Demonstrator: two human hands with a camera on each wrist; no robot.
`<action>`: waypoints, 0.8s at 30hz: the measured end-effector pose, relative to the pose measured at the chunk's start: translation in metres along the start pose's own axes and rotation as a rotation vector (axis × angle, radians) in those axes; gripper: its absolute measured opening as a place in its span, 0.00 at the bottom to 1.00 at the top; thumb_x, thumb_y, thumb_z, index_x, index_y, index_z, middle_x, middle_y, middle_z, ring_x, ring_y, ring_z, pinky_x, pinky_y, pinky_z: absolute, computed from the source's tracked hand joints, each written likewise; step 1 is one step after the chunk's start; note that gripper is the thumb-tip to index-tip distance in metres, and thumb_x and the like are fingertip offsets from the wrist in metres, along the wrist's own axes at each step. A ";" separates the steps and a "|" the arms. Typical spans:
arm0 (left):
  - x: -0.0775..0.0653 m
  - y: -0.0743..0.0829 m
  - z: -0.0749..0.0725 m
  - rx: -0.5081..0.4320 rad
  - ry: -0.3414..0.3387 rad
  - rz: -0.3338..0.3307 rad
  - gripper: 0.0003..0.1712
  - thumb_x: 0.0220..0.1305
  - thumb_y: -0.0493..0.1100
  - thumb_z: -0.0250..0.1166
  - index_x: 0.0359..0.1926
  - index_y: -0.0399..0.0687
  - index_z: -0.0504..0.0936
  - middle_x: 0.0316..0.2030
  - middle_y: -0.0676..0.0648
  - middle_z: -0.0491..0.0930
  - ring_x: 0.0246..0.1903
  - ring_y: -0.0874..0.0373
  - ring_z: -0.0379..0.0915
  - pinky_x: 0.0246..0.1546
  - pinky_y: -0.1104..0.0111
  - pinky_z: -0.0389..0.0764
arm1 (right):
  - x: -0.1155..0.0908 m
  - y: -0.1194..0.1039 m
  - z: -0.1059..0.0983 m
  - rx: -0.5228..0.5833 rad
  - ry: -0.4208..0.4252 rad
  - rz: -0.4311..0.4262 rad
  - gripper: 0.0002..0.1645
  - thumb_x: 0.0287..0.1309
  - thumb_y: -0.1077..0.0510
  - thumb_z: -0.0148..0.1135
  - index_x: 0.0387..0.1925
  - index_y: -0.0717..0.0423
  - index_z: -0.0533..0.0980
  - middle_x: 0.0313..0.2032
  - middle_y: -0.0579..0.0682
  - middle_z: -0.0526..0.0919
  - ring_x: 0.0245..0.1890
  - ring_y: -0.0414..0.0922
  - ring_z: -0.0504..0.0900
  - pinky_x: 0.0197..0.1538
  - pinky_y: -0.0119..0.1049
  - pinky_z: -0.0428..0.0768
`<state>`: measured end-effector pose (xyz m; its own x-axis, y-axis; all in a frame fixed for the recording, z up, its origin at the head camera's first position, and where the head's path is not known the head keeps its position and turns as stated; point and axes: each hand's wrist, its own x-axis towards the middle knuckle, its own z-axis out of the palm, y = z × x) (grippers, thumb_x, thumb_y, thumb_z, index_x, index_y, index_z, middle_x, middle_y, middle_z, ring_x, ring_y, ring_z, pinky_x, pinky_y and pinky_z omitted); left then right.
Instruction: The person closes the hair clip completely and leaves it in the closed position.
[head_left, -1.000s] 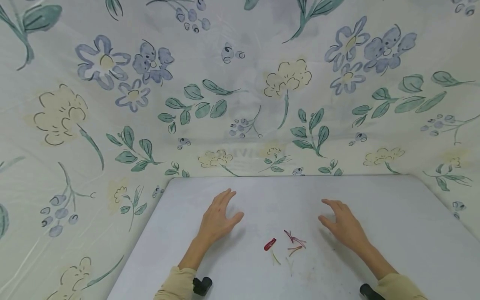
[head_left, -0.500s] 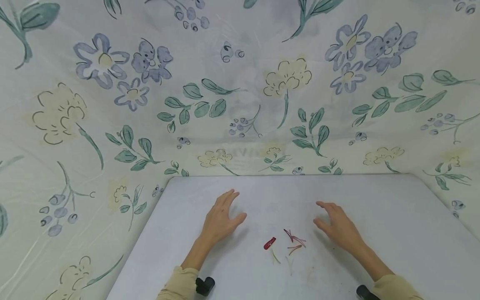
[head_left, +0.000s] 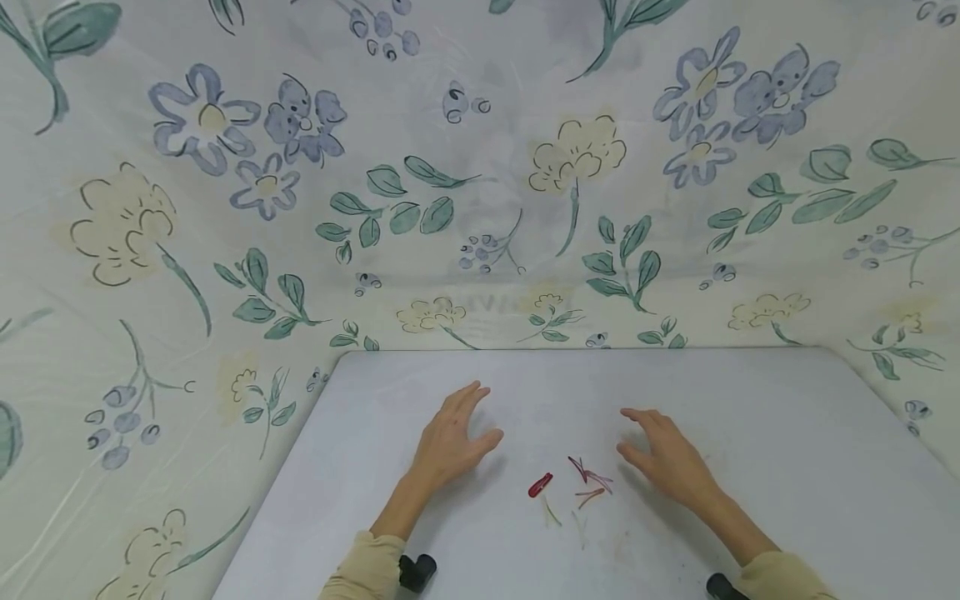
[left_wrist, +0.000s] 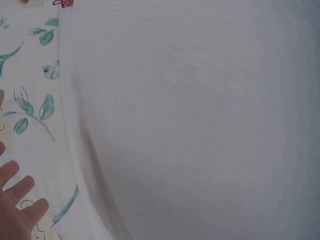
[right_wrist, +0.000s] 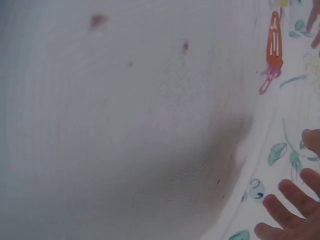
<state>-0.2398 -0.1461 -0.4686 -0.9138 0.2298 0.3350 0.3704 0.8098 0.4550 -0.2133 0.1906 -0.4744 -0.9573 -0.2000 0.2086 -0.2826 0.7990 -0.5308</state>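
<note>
My left hand (head_left: 452,440) hovers over the white tabletop with fingers spread, left of several small snap hair clips. The nearest clip to it is a red hair clip (head_left: 540,485). On the other side my right hand (head_left: 670,460), fingers loosely spread, hovers close to a small cluster: a dark red clip (head_left: 577,468), a pink clip (head_left: 599,481) and an orange clip (head_left: 590,497). A yellow clip (head_left: 552,512) and a pale clip (head_left: 580,530) lie nearer the front. The right wrist view shows the orange hair clip (right_wrist: 273,47) plainly. Both hands hold nothing.
The white table (head_left: 795,450) ends at a straight back edge with rounded corners. Behind it hangs a floral sheet (head_left: 480,200). Black wrist camera parts (head_left: 417,572) sit below the sleeves. Small dark specks mark the table at the front right.
Both hands have drifted inward, left hand to the right and right hand to the left, nearer the hair clips. The clips have stayed where they lie.
</note>
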 end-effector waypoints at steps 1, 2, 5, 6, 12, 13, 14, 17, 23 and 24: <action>0.000 0.001 0.000 0.001 0.000 0.003 0.38 0.59 0.58 0.65 0.69 0.51 0.70 0.70 0.45 0.66 0.69 0.48 0.61 0.63 0.49 0.69 | 0.000 0.000 0.000 -0.005 -0.001 -0.003 0.32 0.63 0.53 0.64 0.65 0.60 0.69 0.60 0.62 0.74 0.62 0.61 0.72 0.59 0.60 0.73; 0.000 0.001 0.001 0.003 0.001 0.010 0.38 0.59 0.58 0.65 0.68 0.51 0.70 0.70 0.45 0.66 0.69 0.48 0.62 0.63 0.49 0.70 | 0.000 -0.001 0.001 -0.006 -0.001 -0.008 0.32 0.63 0.53 0.64 0.65 0.60 0.69 0.60 0.62 0.74 0.61 0.61 0.72 0.59 0.60 0.73; 0.000 0.003 0.002 -0.004 0.009 0.035 0.37 0.59 0.57 0.66 0.68 0.50 0.71 0.69 0.45 0.67 0.68 0.47 0.63 0.62 0.49 0.70 | -0.001 -0.002 0.001 -0.004 -0.001 -0.019 0.32 0.62 0.54 0.65 0.65 0.60 0.70 0.59 0.61 0.75 0.61 0.61 0.73 0.59 0.59 0.74; 0.000 0.004 0.002 -0.009 0.011 0.044 0.37 0.58 0.56 0.66 0.67 0.50 0.72 0.69 0.44 0.68 0.68 0.47 0.63 0.62 0.49 0.71 | -0.001 -0.003 0.002 -0.007 -0.003 -0.021 0.31 0.62 0.54 0.65 0.65 0.60 0.70 0.59 0.61 0.75 0.61 0.61 0.73 0.58 0.59 0.74; 0.002 0.008 0.003 -0.010 -0.005 0.062 0.36 0.59 0.56 0.66 0.67 0.51 0.72 0.69 0.46 0.68 0.68 0.49 0.63 0.62 0.50 0.71 | -0.002 -0.007 0.003 -0.017 -0.004 -0.033 0.31 0.62 0.53 0.66 0.64 0.59 0.71 0.59 0.60 0.76 0.61 0.60 0.74 0.58 0.58 0.75; 0.002 0.009 0.003 -0.011 -0.010 0.065 0.36 0.59 0.56 0.66 0.66 0.51 0.72 0.68 0.46 0.68 0.68 0.49 0.63 0.62 0.50 0.72 | -0.002 -0.007 0.003 -0.018 -0.004 -0.035 0.31 0.62 0.53 0.66 0.64 0.59 0.71 0.58 0.60 0.76 0.61 0.60 0.74 0.58 0.57 0.75; 0.003 0.010 0.003 -0.012 -0.016 0.066 0.36 0.59 0.56 0.66 0.66 0.51 0.73 0.68 0.46 0.68 0.68 0.49 0.63 0.61 0.50 0.72 | -0.002 -0.008 0.003 -0.018 -0.005 -0.036 0.31 0.62 0.53 0.66 0.64 0.59 0.71 0.58 0.59 0.76 0.60 0.60 0.74 0.58 0.57 0.75; 0.004 0.013 0.003 -0.017 -0.045 0.063 0.35 0.59 0.57 0.66 0.66 0.51 0.73 0.69 0.46 0.68 0.68 0.49 0.63 0.61 0.50 0.72 | -0.002 -0.009 0.005 -0.022 -0.008 -0.040 0.31 0.61 0.53 0.66 0.63 0.59 0.71 0.58 0.59 0.77 0.59 0.59 0.75 0.57 0.57 0.76; 0.004 0.019 0.006 -0.025 -0.140 0.034 0.36 0.60 0.58 0.65 0.68 0.53 0.71 0.70 0.48 0.66 0.69 0.50 0.61 0.61 0.49 0.71 | -0.002 -0.010 0.010 -0.025 -0.025 -0.028 0.31 0.61 0.53 0.66 0.63 0.58 0.71 0.58 0.59 0.77 0.60 0.59 0.74 0.58 0.57 0.75; 0.004 0.020 0.007 -0.027 -0.154 0.032 0.36 0.60 0.59 0.65 0.68 0.54 0.71 0.71 0.48 0.65 0.69 0.50 0.61 0.61 0.49 0.71 | -0.002 -0.010 0.011 -0.025 -0.029 -0.024 0.31 0.61 0.52 0.66 0.63 0.58 0.71 0.58 0.59 0.77 0.60 0.59 0.74 0.58 0.57 0.75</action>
<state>-0.2374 -0.1247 -0.4635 -0.9153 0.3374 0.2201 0.4025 0.7862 0.4689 -0.2095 0.1766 -0.4785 -0.9517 -0.2353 0.1970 -0.3042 0.8079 -0.5048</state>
